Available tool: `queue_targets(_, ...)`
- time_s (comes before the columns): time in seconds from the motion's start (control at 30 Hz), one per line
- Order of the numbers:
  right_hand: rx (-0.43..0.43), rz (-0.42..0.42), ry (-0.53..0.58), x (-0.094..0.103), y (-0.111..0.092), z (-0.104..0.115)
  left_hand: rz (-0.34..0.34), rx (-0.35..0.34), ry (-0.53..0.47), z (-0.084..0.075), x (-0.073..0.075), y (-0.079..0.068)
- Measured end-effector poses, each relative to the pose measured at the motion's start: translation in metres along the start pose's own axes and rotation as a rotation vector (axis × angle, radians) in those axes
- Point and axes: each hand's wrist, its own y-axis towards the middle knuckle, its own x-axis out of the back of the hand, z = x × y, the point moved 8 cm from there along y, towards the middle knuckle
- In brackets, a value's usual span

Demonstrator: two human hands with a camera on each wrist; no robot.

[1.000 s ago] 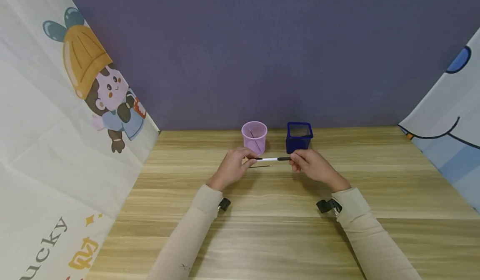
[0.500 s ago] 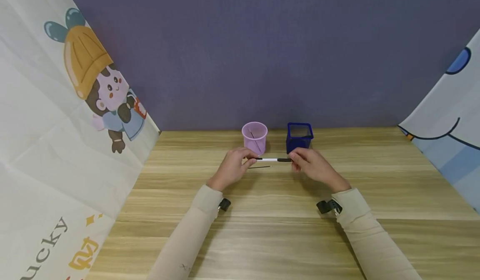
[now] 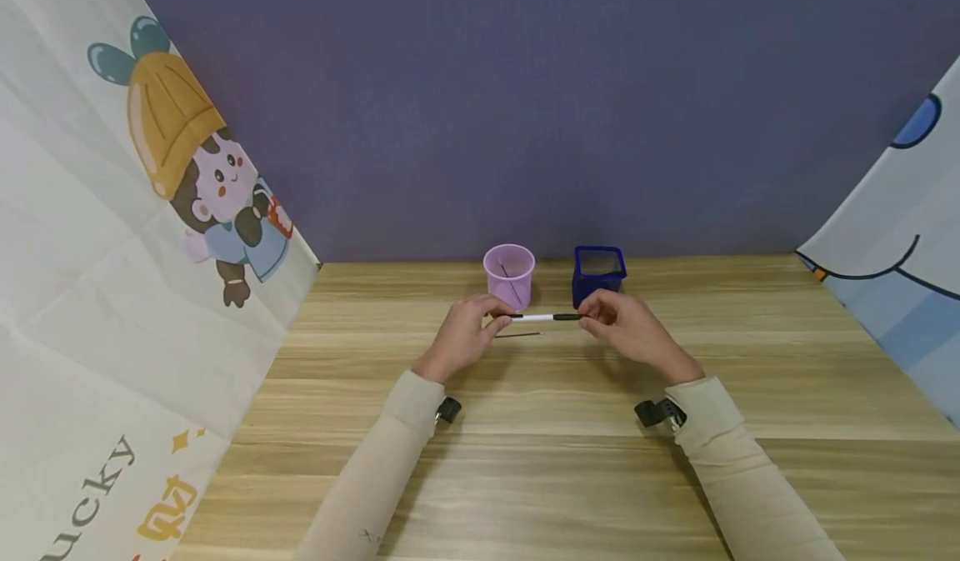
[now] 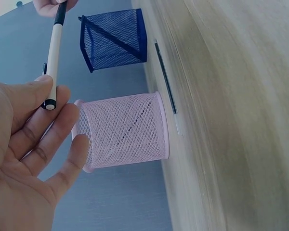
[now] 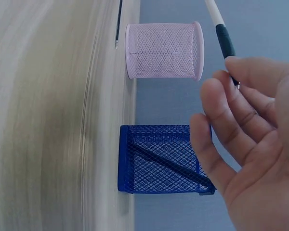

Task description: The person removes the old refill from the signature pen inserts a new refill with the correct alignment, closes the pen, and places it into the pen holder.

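Note:
A white pen with a black grip and black end is held level above the table between both hands. My left hand pinches its clip end between thumb and fingers, with the push button showing in the left wrist view. At the black grip, my right hand pinches the pen between thumb and fingertips; the metal tip shows in the right wrist view. Below the pen a thin dark pen refill lies on the table. Behind the hands stand a pink mesh cup and a blue square mesh holder.
One thin dark stick leans inside the pink cup. Inside the blue holder a dark pen rests at a slant. The wooden table ends at a grey-blue back wall, with printed cloths at both sides.
My right hand's fingers have loosened and spread a little around the pen's grip end, and that end has risen slightly. The left hand stays where it was.

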Motion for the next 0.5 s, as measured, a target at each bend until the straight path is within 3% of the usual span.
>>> queue_targets(0.5,0.023,0.022,-0.041,-0.0026,0.0020,-0.0008,0.004,0.005,0.011,0.0001,-0.0003,0.0003)
